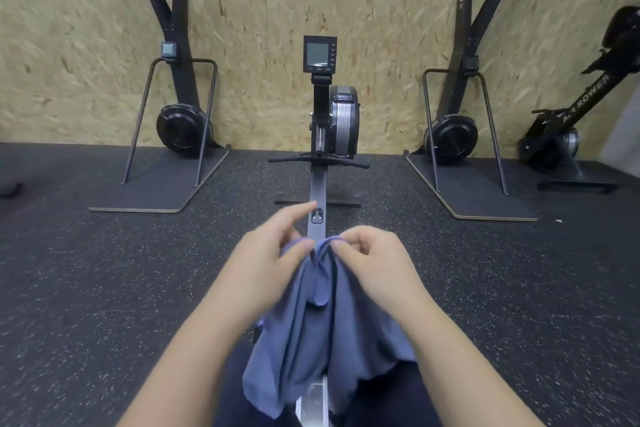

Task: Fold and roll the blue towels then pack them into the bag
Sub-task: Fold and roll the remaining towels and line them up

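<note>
Black rubber floor [104, 288] flecked with pale specks spreads out on both sides of the hands, and a wall of chipboard panels [259, 10] rises beyond them. Both hands hold up one blue towel [311, 322]: the left hand [266, 253] pinches its bunched top edge between thumb and fingers, forefinger stretched forward, and the right hand [374, 253] pinches the same edge just beside it. The cloth hangs crumpled below the hands, over dark-clad legs. Straight ahead of the hands runs the rail of a rowing machine [320, 184], ending in a flywheel and a grey monitor [320, 54]. Beyond and left of the hands stands a ski machine [180, 45] whose upright reads "MACHINES"; its twin [464, 28] stands to the right. Farther right, a tilted rower [585, 104] reads "AIR ROWER", partly blurred.
</note>
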